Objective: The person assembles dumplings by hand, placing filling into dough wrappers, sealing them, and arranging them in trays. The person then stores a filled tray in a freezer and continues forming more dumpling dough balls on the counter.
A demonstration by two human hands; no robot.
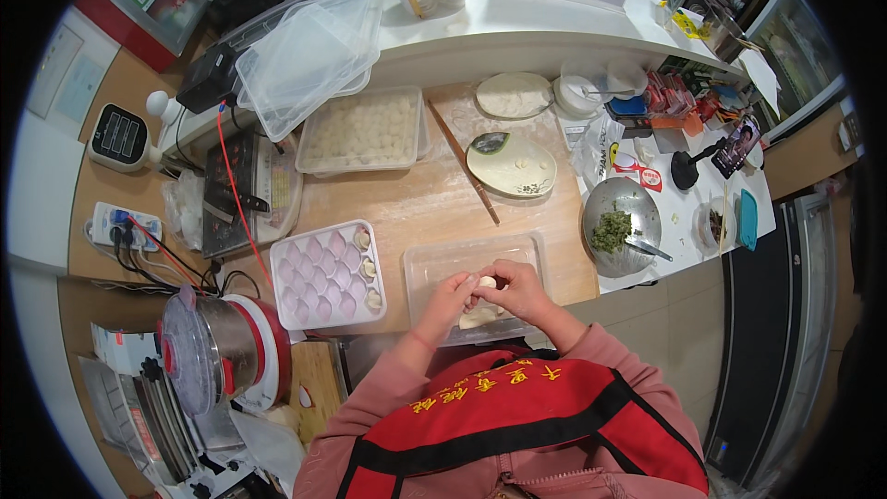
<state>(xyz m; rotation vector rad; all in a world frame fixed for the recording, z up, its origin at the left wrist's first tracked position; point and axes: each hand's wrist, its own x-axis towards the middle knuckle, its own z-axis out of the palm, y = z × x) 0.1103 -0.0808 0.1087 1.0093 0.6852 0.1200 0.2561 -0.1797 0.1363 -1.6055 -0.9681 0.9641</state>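
Observation:
My left hand (454, 294) and my right hand (518, 291) meet over a clear plastic tub (433, 260) at the front of the wooden board (402, 211). Between their fingertips they pinch a small pale dumpling (488, 282), partly covered by the fingers. Pale dough (478, 319) shows beneath my hands at the tub's near side. Left of the tub sits a white moulded tray (322, 277), with dumplings (372, 299) in its right-hand column. A steel bowl (603, 204) of chopped green filling (612, 230) stands to the right, a metal utensil (648, 249) resting in it.
Behind the tub, a thin rolling pin (464, 163) lies beside a leaf-patterned plate (513, 170) and a flour dish (514, 95). A lidded box (360, 128) holds many dough balls. A phone on a stand (736, 145) is at right; a red-based pot (215, 346) stands at left.

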